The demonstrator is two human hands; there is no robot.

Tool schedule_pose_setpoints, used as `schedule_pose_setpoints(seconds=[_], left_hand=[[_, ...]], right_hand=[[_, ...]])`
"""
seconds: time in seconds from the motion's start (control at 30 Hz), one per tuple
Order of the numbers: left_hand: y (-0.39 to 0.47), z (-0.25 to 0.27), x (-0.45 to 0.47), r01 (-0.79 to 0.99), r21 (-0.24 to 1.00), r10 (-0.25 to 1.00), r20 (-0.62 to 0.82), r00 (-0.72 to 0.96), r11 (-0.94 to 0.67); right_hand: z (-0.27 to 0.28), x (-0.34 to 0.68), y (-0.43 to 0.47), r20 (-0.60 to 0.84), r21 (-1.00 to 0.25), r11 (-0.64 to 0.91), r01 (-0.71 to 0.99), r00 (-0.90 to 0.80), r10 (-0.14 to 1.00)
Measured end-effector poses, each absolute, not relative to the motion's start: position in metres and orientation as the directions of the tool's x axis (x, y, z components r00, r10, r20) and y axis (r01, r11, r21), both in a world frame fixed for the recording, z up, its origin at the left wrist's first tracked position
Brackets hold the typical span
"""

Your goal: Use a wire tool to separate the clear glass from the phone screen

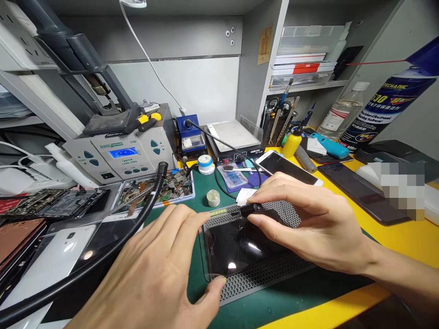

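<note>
A glossy black phone [229, 249] lies face up on a grey honeycomb mat [245, 284]. A thin dark outline and clear edge show at its left end; I cannot tell what they belong to. My left hand [157, 269] spans that end, its thumb at the near corner and index fingertip at the far edge. My right hand [308, 224] pinches a small black cylindrical piece [251, 209] between thumb and index finger, just above the phone's far side. The phone's right part is hidden under this hand.
A thick black hose [137, 224] crosses on the left, below a hot-air station [126, 153]. Behind stand a small round jar [213, 198], a solder reel [206, 163] and a heating plate [235, 137]. A white phone [288, 167] and dark phone [363, 194] lie rightward.
</note>
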State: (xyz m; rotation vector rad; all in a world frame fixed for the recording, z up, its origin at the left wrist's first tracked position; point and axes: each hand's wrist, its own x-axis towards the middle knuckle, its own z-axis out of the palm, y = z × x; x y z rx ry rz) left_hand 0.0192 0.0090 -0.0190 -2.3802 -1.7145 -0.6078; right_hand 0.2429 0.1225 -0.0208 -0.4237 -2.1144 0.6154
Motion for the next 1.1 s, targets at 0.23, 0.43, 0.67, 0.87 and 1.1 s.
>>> schedule_pose_setpoints(seconds=[0.23,0.43,0.67,0.87,1.1], left_hand=[[0.0074,-0.0258,0.0188,0.951,0.075,0.855,0.462,0.234,-0.301],[0.0063,-0.0262,0.0171,0.957,0.041,0.845,0.481,0.232,-0.286],[0.0085,-0.024,0.0146,0.957,0.035,0.846,0.476,0.239,-0.289],[0.009,-0.0237,0.0133,0.957,0.02,0.835,0.493,0.243,-0.291],[0.0106,-0.0241,0.0115,0.946,0.041,0.819,0.514,0.256,-0.321]], right_hand=[[-0.021,0.245,0.1233,0.672,-0.553,0.831,0.066,-0.554,0.491],[-0.0198,0.2466,0.1239,0.664,-0.553,0.83,0.075,-0.561,0.494],[-0.0177,0.249,0.1238,0.658,-0.557,0.824,0.105,-0.549,0.515],[-0.0177,0.2501,0.124,0.685,-0.537,0.839,0.092,-0.533,0.497],[-0.0168,0.252,0.1251,0.687,-0.539,0.835,0.109,-0.517,0.511]])
